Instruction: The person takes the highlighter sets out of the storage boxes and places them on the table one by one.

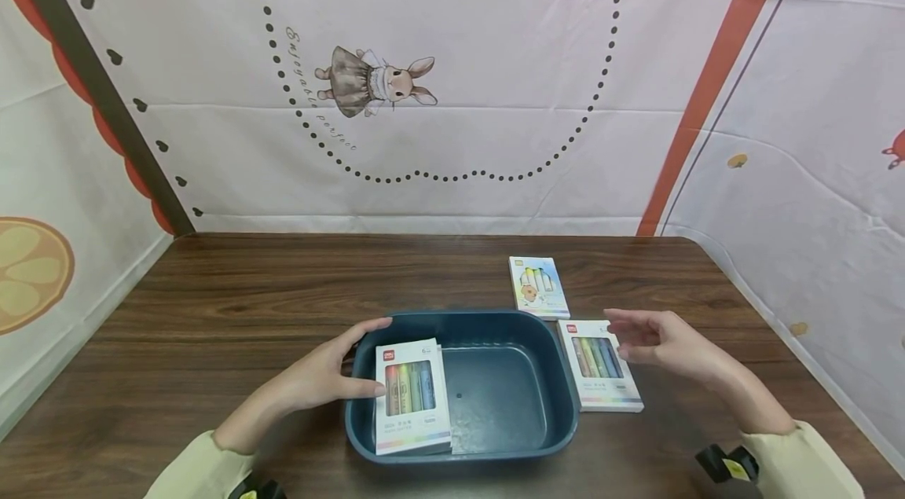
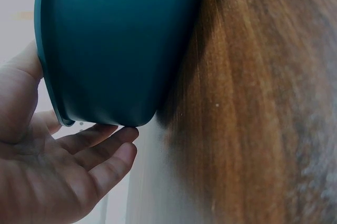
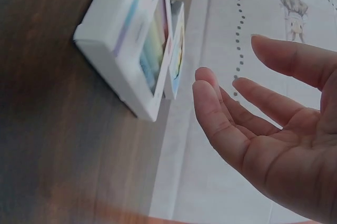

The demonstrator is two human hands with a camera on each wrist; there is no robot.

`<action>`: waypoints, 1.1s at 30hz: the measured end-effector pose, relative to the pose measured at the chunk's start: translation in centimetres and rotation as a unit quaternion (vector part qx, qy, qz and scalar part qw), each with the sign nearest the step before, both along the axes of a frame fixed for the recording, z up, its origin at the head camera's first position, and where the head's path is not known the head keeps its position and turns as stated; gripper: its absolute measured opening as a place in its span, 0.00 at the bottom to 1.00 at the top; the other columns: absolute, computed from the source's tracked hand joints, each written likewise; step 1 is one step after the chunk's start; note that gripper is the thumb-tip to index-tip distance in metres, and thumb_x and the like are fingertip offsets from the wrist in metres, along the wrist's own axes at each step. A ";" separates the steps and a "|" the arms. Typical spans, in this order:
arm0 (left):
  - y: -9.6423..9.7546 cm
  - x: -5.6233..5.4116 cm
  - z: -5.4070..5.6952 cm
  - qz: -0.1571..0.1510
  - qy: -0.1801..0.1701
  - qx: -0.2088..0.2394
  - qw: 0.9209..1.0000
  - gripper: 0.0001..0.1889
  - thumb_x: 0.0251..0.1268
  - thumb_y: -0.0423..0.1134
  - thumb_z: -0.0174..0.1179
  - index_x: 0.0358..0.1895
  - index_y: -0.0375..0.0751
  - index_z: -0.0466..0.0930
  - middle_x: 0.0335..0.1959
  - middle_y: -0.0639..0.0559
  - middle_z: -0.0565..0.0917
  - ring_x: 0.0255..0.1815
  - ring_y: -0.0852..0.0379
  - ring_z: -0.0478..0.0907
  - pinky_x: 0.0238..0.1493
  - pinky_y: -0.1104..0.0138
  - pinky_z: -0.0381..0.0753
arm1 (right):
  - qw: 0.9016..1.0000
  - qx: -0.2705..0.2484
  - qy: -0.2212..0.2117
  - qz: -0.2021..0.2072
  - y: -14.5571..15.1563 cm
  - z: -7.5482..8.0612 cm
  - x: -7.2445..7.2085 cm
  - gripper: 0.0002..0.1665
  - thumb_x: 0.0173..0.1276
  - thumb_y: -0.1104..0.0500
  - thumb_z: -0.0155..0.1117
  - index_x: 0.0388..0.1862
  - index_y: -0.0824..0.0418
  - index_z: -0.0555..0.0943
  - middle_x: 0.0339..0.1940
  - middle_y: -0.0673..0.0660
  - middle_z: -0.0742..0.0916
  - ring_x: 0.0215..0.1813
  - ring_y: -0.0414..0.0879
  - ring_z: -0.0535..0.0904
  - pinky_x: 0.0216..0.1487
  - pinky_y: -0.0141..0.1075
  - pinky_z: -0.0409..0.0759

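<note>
A dark blue plastic basin (image 1: 505, 456) stands on the table. My left hand (image 1: 328, 373) holds its left side, with the thumb over the rim and the other fingers against the outer wall (image 2: 116, 66). Inside, at the left, lies a white crayon box (image 1: 412, 428) with a window onto coloured sticks; the left thumb tip overlaps its edge. A similar crayon box (image 1: 610, 394) lies just right of the basin. My right hand (image 1: 654, 334) hovers by that box's upper right, its fingers loosely bent and holding nothing; the right wrist view shows a gap between fingertips and box (image 3: 105, 50).
Behind the right-hand box lies a smaller white box (image 1: 540, 288) with a cartoon picture, near the basin's far right corner. The brown wood-grain table (image 1: 283, 279) ends at a white printed cloth (image 1: 459, 145) at the back; cloth also hangs at both sides.
</note>
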State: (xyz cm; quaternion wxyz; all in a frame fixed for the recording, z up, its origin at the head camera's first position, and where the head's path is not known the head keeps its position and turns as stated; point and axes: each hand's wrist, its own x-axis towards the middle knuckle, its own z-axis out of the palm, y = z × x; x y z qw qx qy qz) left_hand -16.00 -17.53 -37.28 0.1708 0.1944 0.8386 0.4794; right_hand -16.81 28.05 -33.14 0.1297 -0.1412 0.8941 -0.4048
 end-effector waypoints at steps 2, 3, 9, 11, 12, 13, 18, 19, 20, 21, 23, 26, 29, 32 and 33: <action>0.0 0.0 0.0 -0.001 0.001 0.001 1.000 0.43 0.49 0.46 0.68 0.69 0.51 0.54 0.62 0.33 0.64 0.56 0.42 0.71 0.53 0.53 0.73 | 1.000 -0.003 0.000 0.000 -0.2 0.2 0.0 0.36 0.58 0.62 0.65 0.64 0.72 0.64 0.53 0.72 0.77 0.51 0.60 0.77 0.43 0.42 0.80; 0.0 0.0 0.1 0.001 0.000 0.000 1.000 0.43 0.49 0.46 0.69 0.68 0.51 0.54 0.62 0.34 0.64 0.56 0.42 0.71 0.53 0.53 0.73 | 1.000 -0.005 0.002 0.001 -0.4 0.3 0.0 0.36 0.58 0.61 0.65 0.64 0.71 0.63 0.53 0.71 0.77 0.50 0.59 0.77 0.43 0.41 0.80; 0.0 0.1 0.0 0.007 -0.002 -0.005 1.000 0.44 0.48 0.47 0.69 0.68 0.52 0.55 0.62 0.35 0.64 0.56 0.42 0.72 0.53 0.53 0.73 | 1.000 -0.008 0.008 0.006 -1.4 1.0 -0.1 0.36 0.59 0.59 0.65 0.64 0.68 0.64 0.54 0.70 0.77 0.49 0.56 0.77 0.42 0.40 0.80; 0.0 0.1 -0.1 0.008 -0.001 -0.006 1.000 0.44 0.47 0.46 0.69 0.68 0.52 0.55 0.62 0.35 0.64 0.55 0.43 0.72 0.53 0.53 0.73 | 1.000 -0.007 0.010 0.009 -1.8 1.2 -0.2 0.36 0.59 0.59 0.65 0.64 0.68 0.65 0.53 0.69 0.77 0.48 0.54 0.78 0.42 0.39 0.80; 0.0 0.1 -0.1 0.009 -0.002 -0.006 1.000 0.44 0.47 0.46 0.69 0.68 0.52 0.55 0.62 0.35 0.64 0.55 0.43 0.72 0.53 0.53 0.73 | 1.000 -0.007 0.011 0.012 -2.1 1.3 -0.3 0.35 0.59 0.59 0.65 0.64 0.68 0.65 0.53 0.69 0.77 0.47 0.54 0.78 0.42 0.39 0.80; 0.0 0.1 -0.1 0.009 -0.001 -0.005 1.000 0.43 0.47 0.46 0.69 0.68 0.52 0.55 0.62 0.35 0.64 0.55 0.43 0.72 0.53 0.53 0.73 | 1.000 -0.006 0.011 0.013 -2.3 1.4 -0.3 0.35 0.59 0.59 0.65 0.64 0.67 0.65 0.52 0.69 0.78 0.47 0.53 0.78 0.42 0.39 0.80; 0.0 0.0 0.0 0.002 0.000 0.003 1.000 0.43 0.48 0.46 0.69 0.69 0.51 0.54 0.62 0.34 0.64 0.55 0.42 0.71 0.53 0.53 0.73 | 1.000 -0.008 0.011 0.023 -3.4 1.8 -0.5 0.35 0.59 0.60 0.65 0.64 0.67 0.66 0.52 0.69 0.78 0.45 0.52 0.79 0.42 0.41 0.80; 0.0 0.0 0.0 0.000 0.000 0.005 1.000 0.44 0.49 0.46 0.69 0.69 0.51 0.54 0.62 0.33 0.64 0.55 0.42 0.72 0.52 0.53 0.73 | 1.000 -0.008 0.011 0.025 -3.6 1.8 -0.5 0.35 0.59 0.59 0.65 0.64 0.67 0.66 0.53 0.69 0.78 0.46 0.52 0.78 0.42 0.41 0.79; 0.0 0.0 0.0 -0.001 0.000 0.006 1.000 0.44 0.49 0.46 0.69 0.69 0.51 0.53 0.62 0.33 0.63 0.56 0.42 0.71 0.52 0.53 0.74 | 1.000 -0.010 0.010 0.027 -3.8 1.8 -0.5 0.35 0.59 0.59 0.65 0.64 0.66 0.66 0.52 0.69 0.78 0.46 0.52 0.78 0.42 0.41 0.79; 0.0 0.0 0.1 -0.003 0.000 0.007 1.000 0.44 0.49 0.46 0.68 0.69 0.51 0.53 0.62 0.33 0.63 0.56 0.41 0.71 0.52 0.53 0.74 | 0.999 -0.012 0.009 0.029 -4.0 1.9 -0.5 0.35 0.59 0.59 0.65 0.64 0.66 0.66 0.52 0.69 0.78 0.46 0.52 0.78 0.42 0.41 0.79; 0.0 0.0 0.1 -0.005 -0.001 0.009 1.000 0.44 0.49 0.46 0.68 0.69 0.51 0.53 0.62 0.32 0.63 0.56 0.41 0.71 0.52 0.54 0.74 | 0.999 -0.018 0.008 0.037 -4.3 2.0 -0.5 0.35 0.59 0.58 0.65 0.64 0.67 0.65 0.52 0.69 0.78 0.46 0.53 0.78 0.42 0.41 0.79; 0.0 0.0 0.0 -0.004 -0.002 0.007 1.000 0.44 0.49 0.46 0.68 0.69 0.51 0.53 0.62 0.33 0.64 0.56 0.42 0.71 0.53 0.54 0.74 | 0.999 -0.027 0.001 0.042 -4.8 2.2 -0.5 0.36 0.59 0.57 0.65 0.65 0.67 0.65 0.52 0.68 0.78 0.48 0.53 0.78 0.43 0.41 0.79; 0.0 0.0 0.0 -0.003 -0.002 0.006 1.000 0.44 0.49 0.46 0.68 0.69 0.51 0.53 0.62 0.33 0.64 0.56 0.42 0.72 0.53 0.54 0.73 | 0.998 -0.037 -0.002 0.046 -5.2 2.3 -0.6 0.37 0.60 0.56 0.64 0.65 0.66 0.64 0.53 0.68 0.78 0.50 0.54 0.77 0.45 0.43 0.78; 0.0 0.1 -0.1 0.001 -0.005 0.005 1.000 0.43 0.49 0.46 0.69 0.69 0.52 0.54 0.62 0.34 0.64 0.56 0.43 0.71 0.54 0.54 0.73 | 0.997 -0.049 -0.004 0.054 -5.5 2.3 -0.7 0.36 0.61 0.57 0.63 0.65 0.66 0.64 0.53 0.68 0.78 0.50 0.53 0.77 0.46 0.43 0.78; 0.0 0.0 -0.1 0.002 -0.006 0.005 1.000 0.43 0.49 0.46 0.69 0.69 0.52 0.54 0.62 0.35 0.64 0.56 0.43 0.71 0.54 0.54 0.73 | 0.997 -0.056 -0.005 0.058 -5.6 2.3 -0.7 0.36 0.61 0.57 0.63 0.66 0.66 0.63 0.53 0.68 0.78 0.50 0.53 0.77 0.46 0.43 0.78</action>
